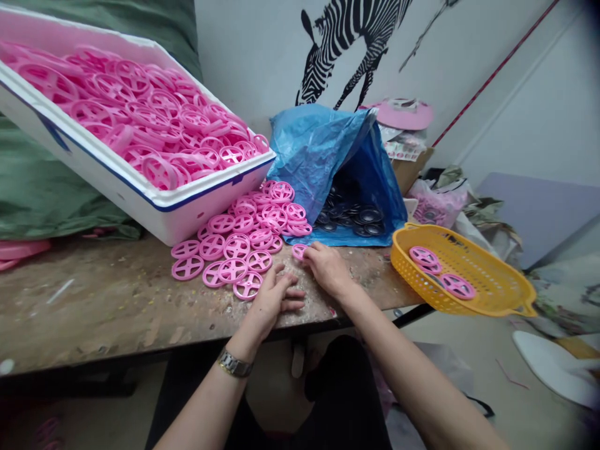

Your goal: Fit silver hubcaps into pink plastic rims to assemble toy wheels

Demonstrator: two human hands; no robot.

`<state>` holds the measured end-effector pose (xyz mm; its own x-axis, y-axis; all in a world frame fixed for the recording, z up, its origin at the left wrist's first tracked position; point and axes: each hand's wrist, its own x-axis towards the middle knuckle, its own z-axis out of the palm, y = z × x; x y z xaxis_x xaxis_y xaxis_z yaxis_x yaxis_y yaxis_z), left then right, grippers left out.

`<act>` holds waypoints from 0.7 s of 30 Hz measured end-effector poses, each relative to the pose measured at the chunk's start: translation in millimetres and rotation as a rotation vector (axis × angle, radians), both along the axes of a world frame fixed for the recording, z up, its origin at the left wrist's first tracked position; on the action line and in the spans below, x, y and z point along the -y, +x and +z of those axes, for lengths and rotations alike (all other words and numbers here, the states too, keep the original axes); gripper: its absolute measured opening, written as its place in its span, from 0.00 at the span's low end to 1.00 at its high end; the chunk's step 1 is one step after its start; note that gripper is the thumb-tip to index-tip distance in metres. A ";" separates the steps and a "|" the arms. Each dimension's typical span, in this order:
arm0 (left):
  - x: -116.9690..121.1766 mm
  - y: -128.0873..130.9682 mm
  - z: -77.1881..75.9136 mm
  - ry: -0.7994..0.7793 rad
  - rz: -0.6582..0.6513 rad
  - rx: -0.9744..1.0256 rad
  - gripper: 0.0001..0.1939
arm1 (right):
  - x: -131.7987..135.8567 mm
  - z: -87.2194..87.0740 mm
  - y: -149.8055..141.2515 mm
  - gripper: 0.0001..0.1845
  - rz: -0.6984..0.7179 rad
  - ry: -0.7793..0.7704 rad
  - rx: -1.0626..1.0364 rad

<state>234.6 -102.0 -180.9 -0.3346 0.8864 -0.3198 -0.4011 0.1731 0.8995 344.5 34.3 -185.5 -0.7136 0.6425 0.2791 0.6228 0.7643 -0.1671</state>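
My right hand [327,267] pinches the edge of a small pink spoked wheel [299,251] just above the worktable, near the mouth of a blue bag. To its left, my left hand [274,297] is open, its fingers apart and slightly curled over the table, with nothing visible in it. Beside that hand spreads a loose pile of pink wheels [237,245], the closest ones almost at its fingertips. Black round parts [370,216] lie inside the blue bag [307,140], whose opening faces me.
A white foam box [187,212] full of pink wheels leans tilted at the left. On the right, a yellow basket [492,300] holding a few wheels sits at the end of the worn wooden table [117,300]. Bags and cartons are stacked behind it.
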 end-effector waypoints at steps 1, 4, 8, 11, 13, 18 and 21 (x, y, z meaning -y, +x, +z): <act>0.1 -0.9 1.2 0.002 -0.011 0.023 0.27 | 7.1 1.0 4.8 0.11 0.044 0.008 -0.034; 0.3 -2.5 1.7 0.029 -0.076 0.045 0.23 | 35.2 2.3 20.5 0.09 0.207 0.039 -0.149; -0.2 -2.2 -1.7 0.060 -0.135 -0.016 0.19 | 60.4 1.5 39.1 0.08 0.337 0.055 -0.279; -1.7 -1.1 -4.8 0.025 -0.120 -0.030 0.16 | 42.5 0.4 50.6 0.10 0.267 0.062 -0.435; -2.5 -0.5 -6.9 0.008 -0.093 -0.041 0.15 | 11.8 -2.5 56.4 0.10 0.113 0.087 -0.535; -1.2 -0.5 -13.4 0.044 -0.055 -0.098 0.20 | -79.6 -17.0 61.3 0.20 -0.426 0.031 -0.449; 1.1 -1.4 -16.5 0.056 -0.056 -0.105 0.23 | -116.0 -22.8 59.4 0.26 -0.605 -0.011 -0.412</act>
<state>233.2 -103.1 -197.4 -0.3134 0.9201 -0.2349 -0.2950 0.1408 0.9451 403.9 150.3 -208.3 -0.0717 0.8954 0.4395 0.8203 0.3035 -0.4847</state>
